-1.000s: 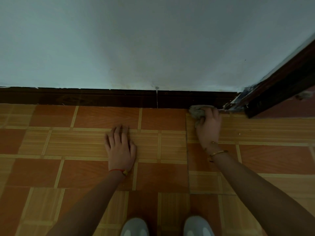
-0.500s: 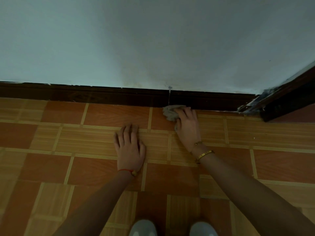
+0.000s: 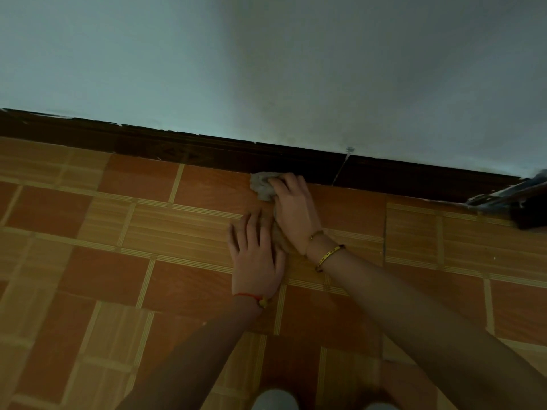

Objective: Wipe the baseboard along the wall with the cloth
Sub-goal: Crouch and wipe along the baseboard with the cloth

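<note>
The right hand (image 3: 293, 208), gripping the crumpled grey cloth (image 3: 263, 184), has slid leftward along the dark wooden baseboard (image 3: 207, 153) past its seam, so wiping advances, while the left hand (image 3: 256, 258) rests flat, fingers spread, on the orange tiled floor (image 3: 112, 273).

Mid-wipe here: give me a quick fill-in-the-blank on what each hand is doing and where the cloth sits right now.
1. The cloth is gripped by the ____ hand.
2. The left hand lies flat on the ____.
3. The cloth is pressed where the floor meets the dark ____.
4. On the baseboard, the pale vertical seam lies to the ____ of the cloth.

Missing words: right; floor; baseboard; right
</note>
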Tool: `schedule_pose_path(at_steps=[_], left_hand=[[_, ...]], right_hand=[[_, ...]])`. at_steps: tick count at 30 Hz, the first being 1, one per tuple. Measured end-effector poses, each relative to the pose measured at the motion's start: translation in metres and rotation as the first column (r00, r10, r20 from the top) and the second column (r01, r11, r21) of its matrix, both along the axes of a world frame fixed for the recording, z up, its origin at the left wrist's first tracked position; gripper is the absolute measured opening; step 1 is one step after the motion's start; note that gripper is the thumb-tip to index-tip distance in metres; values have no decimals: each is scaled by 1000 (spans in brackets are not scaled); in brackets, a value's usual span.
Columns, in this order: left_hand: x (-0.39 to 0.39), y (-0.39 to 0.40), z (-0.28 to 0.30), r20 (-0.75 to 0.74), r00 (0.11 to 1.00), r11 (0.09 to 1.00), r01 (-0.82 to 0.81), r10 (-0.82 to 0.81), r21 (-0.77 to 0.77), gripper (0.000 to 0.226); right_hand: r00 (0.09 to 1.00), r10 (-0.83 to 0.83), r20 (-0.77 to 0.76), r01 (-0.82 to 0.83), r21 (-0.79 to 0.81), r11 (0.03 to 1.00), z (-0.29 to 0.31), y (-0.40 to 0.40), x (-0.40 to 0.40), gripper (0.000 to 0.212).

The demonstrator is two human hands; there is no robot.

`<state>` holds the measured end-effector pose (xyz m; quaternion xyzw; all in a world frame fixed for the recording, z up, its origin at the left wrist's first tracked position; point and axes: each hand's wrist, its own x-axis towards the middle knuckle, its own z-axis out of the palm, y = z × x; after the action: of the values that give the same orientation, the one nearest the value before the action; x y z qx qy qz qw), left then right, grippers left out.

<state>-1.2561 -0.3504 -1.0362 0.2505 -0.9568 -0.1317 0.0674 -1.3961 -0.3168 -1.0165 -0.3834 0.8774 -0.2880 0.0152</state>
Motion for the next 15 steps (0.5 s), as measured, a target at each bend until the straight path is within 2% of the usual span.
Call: schedule_pose_path(at_steps=[7, 15], left_hand=[[0, 1, -1, -34, 999, 1000, 6, -7, -7, 58], [1, 1, -1, -35, 999, 1000, 7, -6, 27, 58]], right_hand=[[987, 73, -141, -64, 70, 996, 1, 24, -9, 46], [980, -59, -189, 95, 185, 978, 8, 130, -40, 51]])
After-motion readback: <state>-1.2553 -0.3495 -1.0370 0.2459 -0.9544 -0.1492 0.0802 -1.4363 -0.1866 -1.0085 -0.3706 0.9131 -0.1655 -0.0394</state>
